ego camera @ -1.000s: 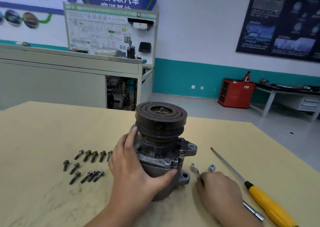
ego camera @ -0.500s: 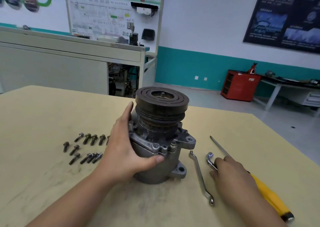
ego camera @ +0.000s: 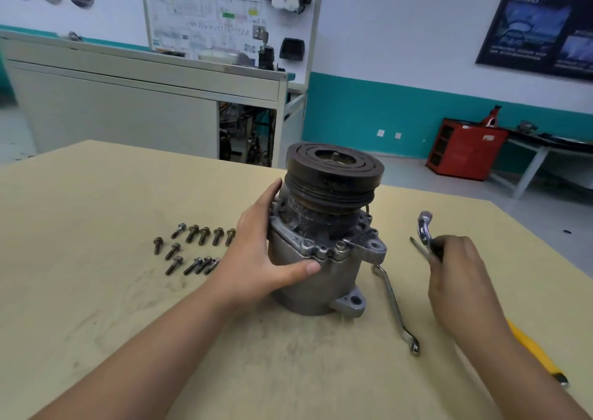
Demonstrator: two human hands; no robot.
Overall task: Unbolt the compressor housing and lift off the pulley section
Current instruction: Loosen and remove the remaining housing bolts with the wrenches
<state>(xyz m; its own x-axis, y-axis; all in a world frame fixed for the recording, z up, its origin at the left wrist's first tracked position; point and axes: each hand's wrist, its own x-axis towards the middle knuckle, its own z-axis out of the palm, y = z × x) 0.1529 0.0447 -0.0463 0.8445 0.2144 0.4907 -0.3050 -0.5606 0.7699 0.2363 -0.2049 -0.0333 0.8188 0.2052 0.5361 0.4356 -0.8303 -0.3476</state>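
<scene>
1. Table (ego camera: pixel 80 259): clock centred on the compressor, 12 pointing away from the person. The far edge passes behind the unit at 12, and the right edge slants off past 2–3. The widest open stretches of the top are out at 9, beyond the bolts, and at 6, between the forearms.
2. Bolts (ego camera: pixel 192 249): 11 counted, loose at 9, in rows of 5, 2 and 4. The nearest lie just beside the left hand. Cannot tell if any are hidden under it.
3. Left hand (ego camera: pixel 256 259): grips the housing (ego camera: pixel 321 284). Fingers are pressed together up its left side, with the thumb spread across the front below the flange.
4. Compressor (ego camera: pixel 324 246): 1, upright mid-table, with the pulley (ego camera: pixel 333 175) on top.
5. Flat wrench (ego camera: pixel 394 307): 1, lying at 4, upper end just beside the flange.
6. Right hand (ego camera: pixel 459 278): at 3, fingers curled round the held wrench (ego camera: pixel 425 223), ring end up.
7. Screwdriver (ego camera: pixel 532 352): 1, yellow handle, at 4–5, running under the right forearm.
</scene>
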